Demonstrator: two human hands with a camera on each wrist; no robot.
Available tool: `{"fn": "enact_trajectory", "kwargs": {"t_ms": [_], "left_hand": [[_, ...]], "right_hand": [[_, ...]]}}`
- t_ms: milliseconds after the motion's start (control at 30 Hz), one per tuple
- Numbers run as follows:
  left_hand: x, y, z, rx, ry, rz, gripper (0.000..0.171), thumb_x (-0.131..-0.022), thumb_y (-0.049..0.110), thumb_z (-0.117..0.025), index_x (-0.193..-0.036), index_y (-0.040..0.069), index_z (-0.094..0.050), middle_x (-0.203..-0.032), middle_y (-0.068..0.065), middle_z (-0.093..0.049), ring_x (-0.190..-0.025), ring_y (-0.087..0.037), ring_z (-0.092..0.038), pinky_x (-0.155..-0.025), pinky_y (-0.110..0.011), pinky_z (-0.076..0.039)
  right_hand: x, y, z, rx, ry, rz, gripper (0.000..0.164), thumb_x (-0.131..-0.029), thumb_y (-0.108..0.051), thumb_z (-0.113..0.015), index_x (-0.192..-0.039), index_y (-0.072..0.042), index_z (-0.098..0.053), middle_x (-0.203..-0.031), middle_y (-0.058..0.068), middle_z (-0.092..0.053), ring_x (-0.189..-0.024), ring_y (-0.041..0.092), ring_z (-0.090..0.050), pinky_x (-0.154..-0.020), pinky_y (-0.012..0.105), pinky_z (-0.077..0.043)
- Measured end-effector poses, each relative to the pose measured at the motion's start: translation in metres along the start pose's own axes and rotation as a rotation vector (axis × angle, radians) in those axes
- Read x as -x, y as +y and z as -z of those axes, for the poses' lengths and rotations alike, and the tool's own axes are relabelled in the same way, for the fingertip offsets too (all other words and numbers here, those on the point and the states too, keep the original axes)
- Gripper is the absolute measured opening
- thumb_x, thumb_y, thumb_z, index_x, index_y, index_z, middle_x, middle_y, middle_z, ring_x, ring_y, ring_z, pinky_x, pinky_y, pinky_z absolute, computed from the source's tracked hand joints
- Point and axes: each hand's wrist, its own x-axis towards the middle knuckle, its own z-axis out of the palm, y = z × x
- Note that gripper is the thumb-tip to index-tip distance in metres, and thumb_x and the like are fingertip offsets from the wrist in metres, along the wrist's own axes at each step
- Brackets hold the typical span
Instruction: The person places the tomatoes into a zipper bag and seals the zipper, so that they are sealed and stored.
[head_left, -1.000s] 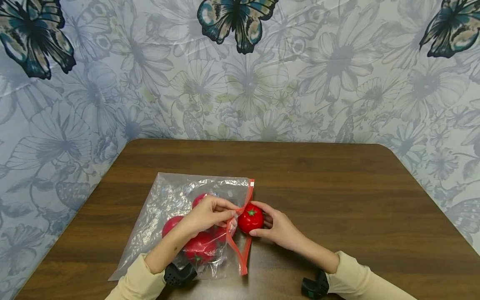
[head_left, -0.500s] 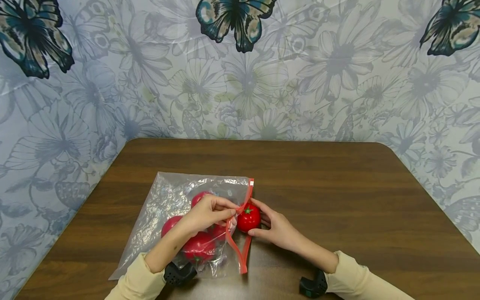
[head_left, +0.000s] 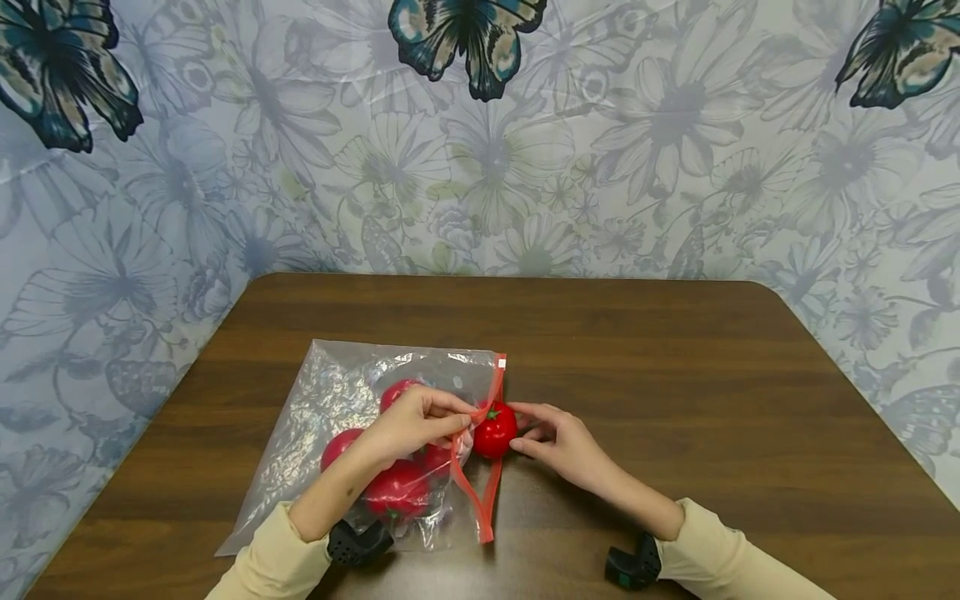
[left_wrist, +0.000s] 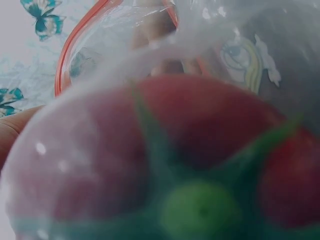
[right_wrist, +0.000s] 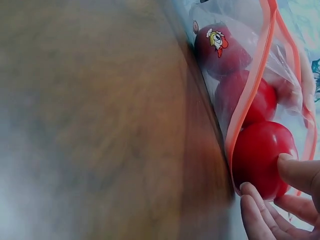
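Note:
My left hand (head_left: 420, 425) pinches the red zip edge (head_left: 480, 412) of a clear zip bag (head_left: 345, 367), holding its mouth apart. Several red tomatoes lie inside the bag, such as the large tomato (head_left: 397, 490) under my left forearm. At the mouth sits another tomato (head_left: 495, 432), green stem up, between the two zip strips. My right hand (head_left: 566, 446) touches its right side with thumb and fingertips, fingers loosely extended. In the right wrist view, this tomato (right_wrist: 262, 155) rests just inside the opening, by my thumb. A blurred tomato (left_wrist: 200, 130) behind plastic fills the left wrist view.
A brown wooden table (head_left: 675, 358) carries the bag left of its middle. Black wrist devices, such as the right one (head_left: 633, 567), sit below both forearms. A floral cloth with butterflies (head_left: 468, 42) hangs behind the table.
The tomato at the mouth has shifted slightly left into the bag. My right fingers have drawn back toward its right edge and loosened. The left hand keeps its hold.

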Motion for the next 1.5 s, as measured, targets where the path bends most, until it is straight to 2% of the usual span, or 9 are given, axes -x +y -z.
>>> {"fn": "enact_trajectory", "kwargs": {"t_ms": [167,333,533,667,767,1000,1167,1333,1500], "left_hand": [[-0.001,0.0,0.0,0.012,-0.009,-0.001,0.023,-0.09,0.007,-0.062,-0.109,-0.006,-0.066,-0.08,-0.014,-0.068,-0.07,-0.019,-0.065,-0.068,-0.03,-0.055],[-0.001,0.0,0.001,0.034,-0.017,-0.014,0.024,-0.091,0.007,-0.062,-0.11,-0.007,-0.065,-0.078,-0.015,-0.067,-0.069,-0.019,-0.065,-0.072,-0.035,-0.055],[0.0,0.001,0.001,0.046,-0.015,-0.012,0.024,-0.091,0.006,-0.061,-0.11,-0.008,-0.065,-0.08,-0.016,-0.067,-0.072,-0.022,-0.066,-0.073,-0.039,-0.054],[0.0,0.002,0.0,0.046,-0.009,0.001,0.023,-0.091,0.006,-0.061,-0.11,-0.007,-0.065,-0.081,-0.015,-0.067,-0.073,-0.022,-0.066,-0.072,-0.038,-0.055],[0.0,0.002,0.0,0.047,-0.01,0.003,0.024,-0.091,0.007,-0.061,-0.11,-0.007,-0.065,-0.081,-0.015,-0.067,-0.074,-0.022,-0.066,-0.072,-0.037,-0.055],[0.0,0.003,0.0,0.053,-0.018,0.0,0.024,-0.092,0.007,-0.06,-0.11,-0.008,-0.065,-0.081,-0.015,-0.067,-0.074,-0.022,-0.066,-0.073,-0.036,-0.055],[0.0,0.003,0.0,0.034,-0.015,-0.007,0.024,-0.092,0.007,-0.06,-0.11,-0.009,-0.064,-0.08,-0.014,-0.067,-0.073,-0.019,-0.065,-0.072,-0.035,-0.055],[0.0,0.002,0.0,0.013,-0.009,-0.007,0.025,-0.092,0.008,-0.06,-0.11,-0.009,-0.064,-0.08,-0.013,-0.067,-0.074,-0.018,-0.065,-0.071,-0.034,-0.055],[-0.001,0.001,0.0,0.016,-0.009,0.007,0.025,-0.091,0.007,-0.061,-0.111,-0.008,-0.064,-0.081,-0.014,-0.068,-0.074,-0.019,-0.066,-0.072,-0.035,-0.055]], "right_hand": [[-0.004,-0.002,-0.006,-0.028,0.014,-0.011,0.046,-0.082,-0.007,-0.072,-0.124,0.004,-0.055,-0.095,0.01,-0.063,-0.077,0.019,-0.064,-0.065,0.024,-0.053],[-0.008,-0.001,-0.013,-0.046,0.041,-0.007,0.045,-0.081,-0.005,-0.073,-0.122,0.002,-0.056,-0.088,0.007,-0.061,-0.072,0.015,-0.063,-0.061,0.023,-0.053],[-0.012,-0.004,-0.02,-0.128,0.034,-0.01,0.045,-0.084,0.0,-0.069,-0.125,0.004,-0.052,-0.086,0.009,-0.063,-0.071,0.018,-0.065,-0.062,0.024,-0.053],[-0.013,-0.007,-0.021,-0.187,-0.001,-0.022,0.046,-0.088,0.005,-0.06,-0.131,0.01,-0.044,-0.09,0.014,-0.063,-0.078,0.025,-0.066,-0.067,0.03,-0.055],[-0.014,-0.007,-0.022,-0.184,-0.027,-0.019,0.048,-0.089,0.007,-0.055,-0.135,0.012,-0.039,-0.095,0.016,-0.062,-0.084,0.027,-0.066,-0.071,0.029,-0.055],[-0.019,-0.003,-0.024,-0.215,-0.105,0.043,0.053,-0.091,0.008,-0.053,-0.139,0.011,-0.031,-0.104,0.019,-0.062,-0.094,0.027,-0.063,-0.082,0.028,-0.05],[-0.021,-0.003,-0.023,-0.249,-0.139,0.035,0.052,-0.092,0.006,-0.051,-0.14,0.01,-0.03,-0.111,0.022,-0.061,-0.101,0.029,-0.061,-0.085,0.029,-0.049],[-0.02,-0.005,-0.02,-0.316,-0.158,-0.002,0.046,-0.095,0.002,-0.048,-0.136,0.015,-0.033,-0.123,0.027,-0.053,-0.109,0.035,-0.055,-0.087,0.032,-0.048],[-0.016,-0.004,-0.014,-0.394,-0.126,-0.086,0.038,-0.097,-0.001,-0.048,-0.13,0.015,-0.043,-0.122,0.027,-0.054,-0.107,0.036,-0.056,-0.088,0.034,-0.048]]}}
